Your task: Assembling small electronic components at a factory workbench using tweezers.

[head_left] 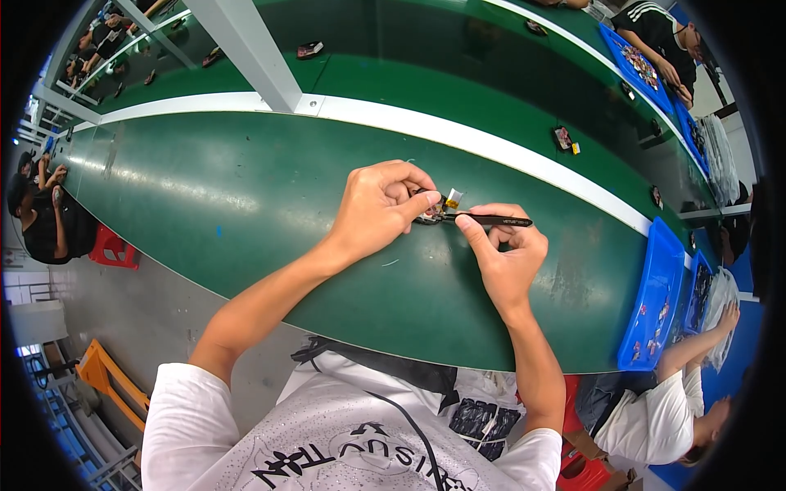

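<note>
Over the green workbench [270,180], my left hand [377,204] pinches a small dark electronic assembly [430,214] between thumb and fingers, covering part of it. A small silver piece with a yellow band [454,199], like a pouch battery, sticks up from its right side. Black tweezers [503,220] lie in the grip of my right hand [509,258], closed round them. Their tips point left and reach the assembly; whether they pinch any part of it is too small to tell.
A blue tray [652,303] with small parts stands at the bench's right end. Beyond the white rail [393,119] runs a dark green belt carrying spaced small devices [562,137]. A grey post [246,49] rises at the rail. Other people sit at right and far left.
</note>
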`<move>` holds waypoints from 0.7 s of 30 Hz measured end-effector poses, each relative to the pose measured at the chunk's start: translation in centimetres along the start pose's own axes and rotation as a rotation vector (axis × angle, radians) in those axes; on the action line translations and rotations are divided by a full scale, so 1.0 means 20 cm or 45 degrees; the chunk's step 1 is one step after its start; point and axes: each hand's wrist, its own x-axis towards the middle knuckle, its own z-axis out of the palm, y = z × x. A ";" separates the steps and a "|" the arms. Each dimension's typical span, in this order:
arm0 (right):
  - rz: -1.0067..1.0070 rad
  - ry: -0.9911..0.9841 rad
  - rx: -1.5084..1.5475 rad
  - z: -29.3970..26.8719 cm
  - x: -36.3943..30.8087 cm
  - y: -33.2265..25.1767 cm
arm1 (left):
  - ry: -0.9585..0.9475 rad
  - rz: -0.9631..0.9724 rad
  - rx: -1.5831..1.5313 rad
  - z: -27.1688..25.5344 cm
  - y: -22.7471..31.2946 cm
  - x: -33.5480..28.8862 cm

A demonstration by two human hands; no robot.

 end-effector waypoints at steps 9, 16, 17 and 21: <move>0.044 0.021 0.057 -0.01 0.00 -0.01 | 0.007 0.016 -0.052 0.03 0.00 0.00; -0.097 0.022 -0.115 -0.03 -0.01 0.00 | 0.050 0.001 -0.077 0.05 -0.01 -0.01; -0.161 0.011 -0.149 -0.04 -0.01 0.01 | 0.054 0.009 -0.082 0.06 -0.01 -0.01; 0.027 -0.034 0.050 -0.06 0.00 0.00 | 0.020 -0.037 -0.110 0.06 0.02 -0.01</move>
